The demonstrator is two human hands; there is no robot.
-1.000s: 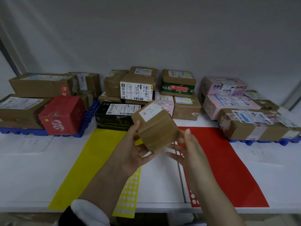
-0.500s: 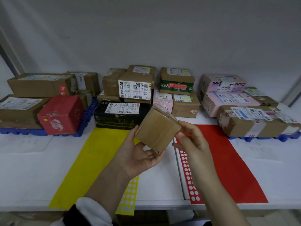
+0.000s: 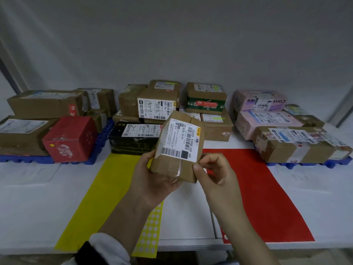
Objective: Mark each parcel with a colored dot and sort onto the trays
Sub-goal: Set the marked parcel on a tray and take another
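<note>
A white worktop (image 3: 38, 203) is carrying two blue plastic trays. The left tray (image 3: 24, 159) is holding taped brown cartons (image 3: 44, 104) and a glossy red box (image 3: 70, 138). The right tray (image 3: 305, 164) is holding pink cartons (image 3: 267, 123), one reading "Cont", and more brown ones. Between the trays, parcels (image 3: 158, 106) are piling up behind a flat yellow sheet (image 3: 99, 197) and a red sheet (image 3: 263, 197); a black parcel (image 3: 133, 148) is showing a handwritten "2-1". Above the sheets, the left hand (image 3: 152, 180) is cradling a small brown parcel (image 3: 170, 169), fingers (image 3: 170, 185) clamped under it, while the right hand (image 3: 215, 175) is pinching its lower right edge. Its white label (image 3: 181, 142) is reading "502D T098-69". A yellow dot sheet (image 3: 149, 236) is overhanging the near edge.
</note>
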